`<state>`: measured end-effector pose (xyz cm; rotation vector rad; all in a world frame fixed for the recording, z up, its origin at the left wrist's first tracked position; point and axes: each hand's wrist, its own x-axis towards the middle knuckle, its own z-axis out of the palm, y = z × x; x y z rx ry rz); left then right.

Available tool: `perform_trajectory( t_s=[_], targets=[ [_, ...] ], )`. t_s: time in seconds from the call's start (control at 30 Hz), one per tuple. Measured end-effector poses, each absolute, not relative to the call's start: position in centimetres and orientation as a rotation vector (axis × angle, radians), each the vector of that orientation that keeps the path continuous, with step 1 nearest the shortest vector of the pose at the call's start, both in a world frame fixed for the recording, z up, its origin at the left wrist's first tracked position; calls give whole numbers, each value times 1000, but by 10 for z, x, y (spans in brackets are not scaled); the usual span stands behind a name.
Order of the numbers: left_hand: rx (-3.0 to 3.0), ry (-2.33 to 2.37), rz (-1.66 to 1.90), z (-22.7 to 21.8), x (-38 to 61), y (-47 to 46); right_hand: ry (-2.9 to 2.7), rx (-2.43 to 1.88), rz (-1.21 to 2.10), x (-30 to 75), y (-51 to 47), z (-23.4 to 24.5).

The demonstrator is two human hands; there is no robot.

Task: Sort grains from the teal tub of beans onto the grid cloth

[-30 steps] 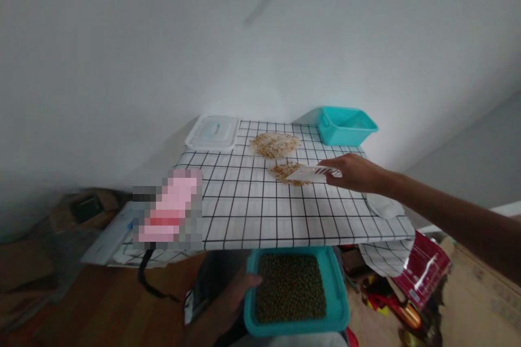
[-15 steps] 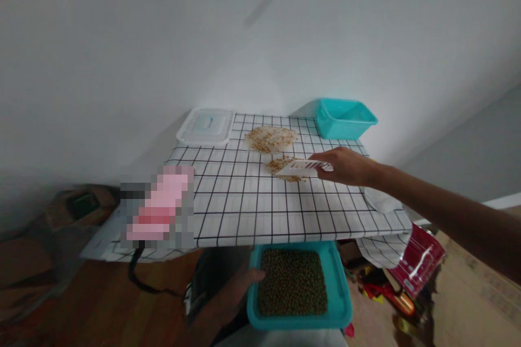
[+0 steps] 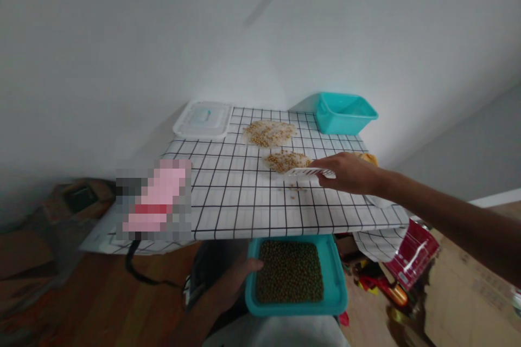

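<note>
My right hand is closed round the handle of a white slotted spatula. The spatula's blade is low over the table, at the near edge of a small heap of pale, bean-like grains. Farther back lies a wider spread of the same grains. Below the table edge, my left hand grips the left rim of a turquoise tub, its thumb over the inside and the other fingers hidden. Small greenish-brown pellets or beans fill much of that tub.
At the back right of the checked tablecloth stands another turquoise tub. A clear lid lies back left, near a pixelated pink object. A red packet and cardboard are at lower right.
The spatula has shifted slightly toward me, and its blade looks flatter. The near heap has been pushed back, with a few stray grains left in front. My left hand still holds the tub.
</note>
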<state>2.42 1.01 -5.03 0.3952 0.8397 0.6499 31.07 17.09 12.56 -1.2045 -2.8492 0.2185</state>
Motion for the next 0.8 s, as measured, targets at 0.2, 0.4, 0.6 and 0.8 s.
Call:
perform_trajectory(
  t_s=[0.2,0.4,0.6,0.8],
  targets=[
    [389,834,638,-55,18,12,-2838,-1202,246,313,155,127],
    [385,850,607,-54,6,16,-2856,-1156,351,296,123,127],
    [393,893,614,-49,-1,17,-2790,-1276,478,266,80,128],
    [429,892,610,-48,-7,17,-2756,-1240,523,250,70,132]
  ],
)
